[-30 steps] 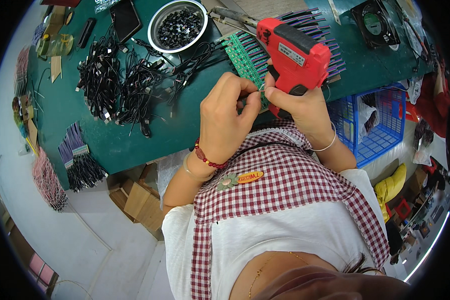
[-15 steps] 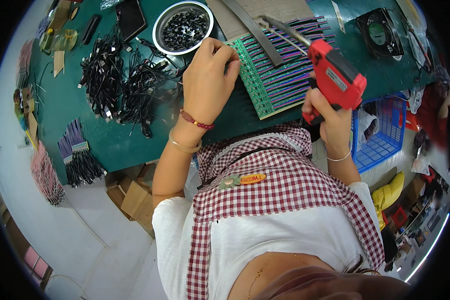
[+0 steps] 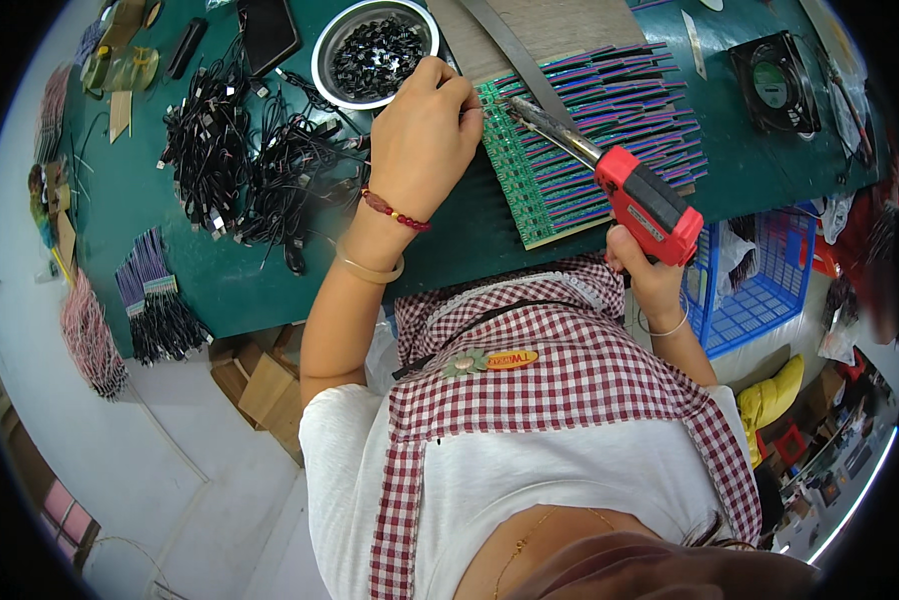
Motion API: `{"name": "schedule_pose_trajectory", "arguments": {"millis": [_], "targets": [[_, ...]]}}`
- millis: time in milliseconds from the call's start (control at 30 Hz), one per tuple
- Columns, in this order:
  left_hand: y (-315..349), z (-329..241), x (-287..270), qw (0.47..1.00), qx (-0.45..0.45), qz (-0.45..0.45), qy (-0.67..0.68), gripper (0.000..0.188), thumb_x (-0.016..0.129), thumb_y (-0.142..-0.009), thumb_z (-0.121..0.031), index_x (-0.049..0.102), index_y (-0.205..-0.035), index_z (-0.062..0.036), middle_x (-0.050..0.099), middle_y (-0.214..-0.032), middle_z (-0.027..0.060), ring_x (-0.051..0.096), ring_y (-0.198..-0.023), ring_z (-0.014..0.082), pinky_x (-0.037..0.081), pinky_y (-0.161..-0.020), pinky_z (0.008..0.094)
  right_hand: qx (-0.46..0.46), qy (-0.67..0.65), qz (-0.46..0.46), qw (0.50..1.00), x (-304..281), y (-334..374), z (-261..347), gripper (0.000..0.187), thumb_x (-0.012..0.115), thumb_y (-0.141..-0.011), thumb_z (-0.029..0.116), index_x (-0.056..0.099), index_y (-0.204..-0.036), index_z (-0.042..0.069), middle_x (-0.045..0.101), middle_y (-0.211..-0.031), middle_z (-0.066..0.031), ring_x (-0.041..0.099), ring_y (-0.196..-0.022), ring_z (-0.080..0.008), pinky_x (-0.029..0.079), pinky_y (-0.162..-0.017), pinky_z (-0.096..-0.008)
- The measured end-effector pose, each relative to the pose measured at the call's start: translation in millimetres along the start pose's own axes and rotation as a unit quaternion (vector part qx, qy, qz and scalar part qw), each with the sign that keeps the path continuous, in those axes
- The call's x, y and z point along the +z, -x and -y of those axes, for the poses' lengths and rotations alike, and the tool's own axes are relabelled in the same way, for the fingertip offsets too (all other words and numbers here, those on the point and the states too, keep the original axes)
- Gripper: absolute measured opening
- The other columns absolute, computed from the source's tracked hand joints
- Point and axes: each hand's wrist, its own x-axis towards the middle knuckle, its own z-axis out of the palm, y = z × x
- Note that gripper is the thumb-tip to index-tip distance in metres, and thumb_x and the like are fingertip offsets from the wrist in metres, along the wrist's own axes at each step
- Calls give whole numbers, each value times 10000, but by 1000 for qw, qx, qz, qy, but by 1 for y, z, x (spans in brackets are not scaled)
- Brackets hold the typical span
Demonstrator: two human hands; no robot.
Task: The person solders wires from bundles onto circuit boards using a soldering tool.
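My right hand (image 3: 653, 285) is wrapped round the handle of a red-and-black soldering gun (image 3: 650, 205). Its metal tip points to the upper left and is over or on the green circuit board strip (image 3: 520, 185), close to my left fingers. Many dark, blue and pink wires (image 3: 610, 140) run off the board's right side. My left hand (image 3: 422, 130) is closed in a pinch at the board's upper left corner; what lies between its fingertips is hidden. Across the wires rests a flat grey metal bar (image 3: 515, 50), partly behind the gun's tip.
A metal bowl (image 3: 320, 75) of small black connectors (image 3: 375, 58) stands beyond my left hand. Tangled black cables (image 3: 205, 150) cover the left of the green table (image 3: 240, 300). To the right are a black fan (image 3: 773, 85) and, below the edge, a blue crate (image 3: 760, 305).
The soldering gun has swung down and left, so its tip has come from above the wires to the board near my left fingers. My left hand stays pinched at the corner.
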Motion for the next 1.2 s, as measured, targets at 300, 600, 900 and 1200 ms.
{"name": "schedule_pose_trajectory", "arguments": {"millis": [300, 600, 900, 1200], "targets": [[-4, 5, -3, 999, 9, 31, 13, 85, 620, -760, -114, 606, -751, -31, 559, -878, 71, 582, -668, 268, 475, -610, 362, 41, 20, 6, 999, -1, 3, 5, 286, 732, -779, 109, 633, -1027, 8, 652, -891, -39, 593, -765, -93, 476, -685, -251], [-5, 4, -2, 999, 8, 30, 9, 95, 615, -765, -119, 609, -752, -24, 560, -875, 78, 587, -707, 282, 477, -621, 374, -11, 41, -9, 999, -2, 6, 4, 97, 620, -851, 53, 586, -904, -21, 566, -665, -37, 514, -548, -91, 405, -499, -229], [-6, 2, -3, 999, -4, 45, -4, 98, 621, -764, -124, 613, -758, -26, 561, -879, 85, 592, -732, 289, 484, -642, 379, -20, 42, 21, 999, -5, 8, 0, 266, 613, -855, 50, 563, -1096, -52, 568, -690, -39, 506, -561, -87, 409, -512, -229], [-6, 0, -5, 999, 2, 49, -8, 91, 627, -761, -125, 610, -780, -38, 546, -880, 88, 585, -736, 282, 482, -638, 378, 20, 24, 13, 999, -6, 10, 0, 269, 722, -786, 100, 631, -1024, 12, 645, -887, -41, 592, -755, -104, 477, -665, -260]]}}
